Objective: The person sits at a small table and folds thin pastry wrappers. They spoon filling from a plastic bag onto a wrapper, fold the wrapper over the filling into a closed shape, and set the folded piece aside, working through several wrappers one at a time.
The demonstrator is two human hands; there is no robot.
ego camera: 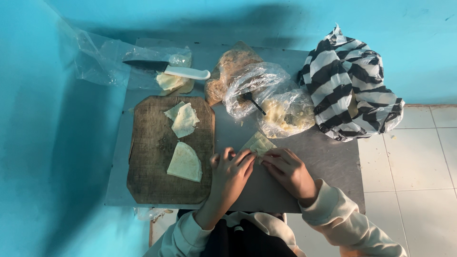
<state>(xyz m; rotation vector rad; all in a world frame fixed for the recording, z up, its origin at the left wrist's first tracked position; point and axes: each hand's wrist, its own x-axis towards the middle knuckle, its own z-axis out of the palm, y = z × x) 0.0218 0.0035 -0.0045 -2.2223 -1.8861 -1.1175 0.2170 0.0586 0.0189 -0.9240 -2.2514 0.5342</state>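
Left hand and right hand: fingers closed, pinching folded dough sheet flat on counter for shaping; cutting board beside.

We see a small grey table pushed against blue walls. A worn wooden cutting board lies along its left edge. At the far left corner sits a white-handled knife on clear plastic; clear food bags crowd the far edge, and a striped bag fills the right corner.
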